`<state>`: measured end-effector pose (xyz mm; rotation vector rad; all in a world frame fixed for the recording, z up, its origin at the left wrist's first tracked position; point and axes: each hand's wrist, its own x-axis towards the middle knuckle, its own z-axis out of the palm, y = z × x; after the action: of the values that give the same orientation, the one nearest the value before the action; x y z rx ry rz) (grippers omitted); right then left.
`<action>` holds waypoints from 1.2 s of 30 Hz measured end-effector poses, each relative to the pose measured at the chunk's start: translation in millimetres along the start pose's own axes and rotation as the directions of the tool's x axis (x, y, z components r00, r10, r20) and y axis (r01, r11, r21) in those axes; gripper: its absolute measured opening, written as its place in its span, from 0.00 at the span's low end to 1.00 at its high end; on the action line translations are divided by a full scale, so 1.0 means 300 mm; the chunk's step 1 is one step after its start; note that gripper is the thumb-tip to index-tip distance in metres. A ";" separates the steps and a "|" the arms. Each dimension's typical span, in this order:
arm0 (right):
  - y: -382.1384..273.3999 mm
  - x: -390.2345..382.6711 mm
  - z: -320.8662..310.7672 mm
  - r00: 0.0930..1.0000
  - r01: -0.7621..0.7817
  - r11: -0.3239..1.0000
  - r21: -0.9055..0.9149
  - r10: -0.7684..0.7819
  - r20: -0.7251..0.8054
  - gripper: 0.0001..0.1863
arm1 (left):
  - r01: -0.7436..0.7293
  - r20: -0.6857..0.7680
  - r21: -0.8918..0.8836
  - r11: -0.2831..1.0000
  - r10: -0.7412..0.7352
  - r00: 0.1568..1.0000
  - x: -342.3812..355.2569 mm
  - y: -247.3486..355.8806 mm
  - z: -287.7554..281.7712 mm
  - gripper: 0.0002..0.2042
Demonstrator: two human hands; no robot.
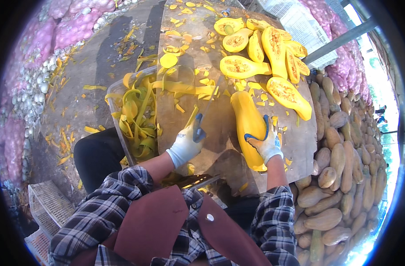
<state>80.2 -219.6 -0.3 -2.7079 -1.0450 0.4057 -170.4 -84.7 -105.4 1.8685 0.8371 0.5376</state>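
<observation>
Head view: left hand [187,141], white glove with blue fingertips, closed on a slim yellowish piece [192,116], can't tell if peel or handle; faint blade-like sliver [213,94] just beyond it, blurred. Right hand [270,144], same glove type, holding the peeled squash [244,117], thumb and fingers spread wide over its right side. Squash lies lengthwise on the brown surface [300,142], right of the left hand, wider end toward the person, apart from the left hand. Cut squash halves [274,46] grouped farther off on the right, most flesh side up, some overlapping. Peel scraps [206,81] scattered across the surface. Clear bin [111,104] at the surface's left edge, heaped with yellow-green peel strips [142,108]. Whole tan squash [340,164] piled beyond the right edge. White crate [300,26] and metal pole [342,41] upper right; pink net sacks [76,29] and small white bulbs [40,86] upper left. Another white crate [49,201] lower left. Plaid sleeves [109,195], maroon apron [153,221] at bottom.
</observation>
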 end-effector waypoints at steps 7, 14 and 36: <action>0.120 0.112 0.060 0.996 0.031 0.918 0.395 -0.060 0.060 0.60 | -0.242 0.340 0.416 0.877 0.097 0.935 0.121 0.210 0.010 0.29; 0.101 0.102 0.048 0.994 0.068 0.920 0.387 -0.096 0.053 0.60 | -0.368 0.402 0.588 0.720 0.135 0.906 0.183 0.271 0.031 0.29; 0.173 0.120 0.065 0.984 0.122 0.829 0.546 -0.174 0.045 0.58 | -0.273 0.102 0.272 0.923 0.254 0.962 0.376 0.161 0.112 0.35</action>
<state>131.7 -231.0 -40.1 -2.1051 -0.9718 0.6875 -57.5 -34.2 -75.4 2.2719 0.6474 0.5400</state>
